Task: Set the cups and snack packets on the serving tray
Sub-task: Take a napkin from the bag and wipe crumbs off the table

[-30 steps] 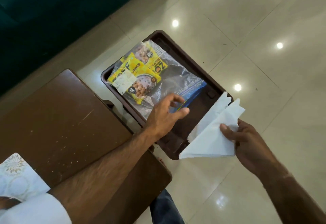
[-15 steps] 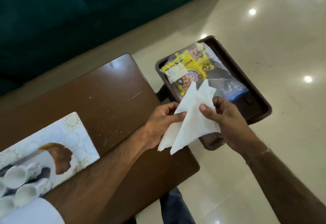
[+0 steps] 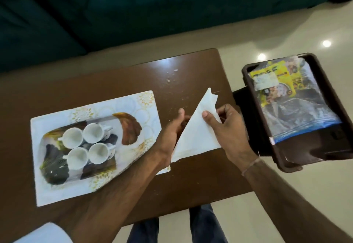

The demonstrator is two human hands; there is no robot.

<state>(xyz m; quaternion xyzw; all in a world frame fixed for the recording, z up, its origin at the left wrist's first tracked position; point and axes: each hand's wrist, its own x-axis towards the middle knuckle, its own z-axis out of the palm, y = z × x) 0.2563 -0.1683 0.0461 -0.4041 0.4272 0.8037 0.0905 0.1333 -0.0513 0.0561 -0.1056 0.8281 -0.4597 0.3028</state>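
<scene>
Both hands hold a white paper napkin (image 3: 196, 132), folded into a triangle, above the brown table (image 3: 187, 177). My left hand (image 3: 172, 133) grips its left edge and my right hand (image 3: 227, 130) pinches its right side. On the left of the table lies a white patterned serving tray (image 3: 145, 105) with several white cups (image 3: 87, 143) standing together on it. To the right, off the table, a dark brown tray (image 3: 294, 164) holds a clear zip bag (image 3: 298, 120) with yellow snack packets (image 3: 275, 82) inside.
A dark green sofa (image 3: 133, 13) runs along the far side. Glossy pale floor tiles (image 3: 286, 204) surround the table. My knees in blue jeans (image 3: 202, 223) show below the table's near edge. Small crumbs (image 3: 172, 74) dot the tabletop.
My view has swung left, bringing the serving tray and cups fully into sight. My left hand left the brown tray and joined the right on the napkin, which moved over the table.
</scene>
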